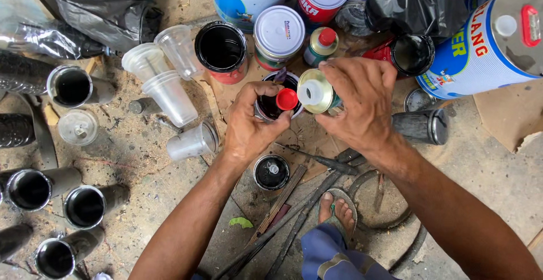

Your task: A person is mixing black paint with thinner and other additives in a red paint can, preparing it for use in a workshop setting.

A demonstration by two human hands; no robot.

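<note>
My right hand (359, 102) grips a small gold-topped tin can (318, 92) with a white spout, tilted toward me. My left hand (251, 123) pinches its red screw cap (287, 99) just left of the spout. Beneath my left fingers stands a small open can of black liquid (268, 106), partly hidden. My sandalled foot (337, 211) rests on the ground below the hands.
Open can of black paint (221, 48), closed white-lidded cans (279, 31), a second small red-capped tin (321, 43), clear plastic cups (168, 94), black-coated tubes (70, 86) at left, large blue-and-white drums (492, 42), a black lid (271, 172), sticks and a brush (325, 161) on the dirty floor.
</note>
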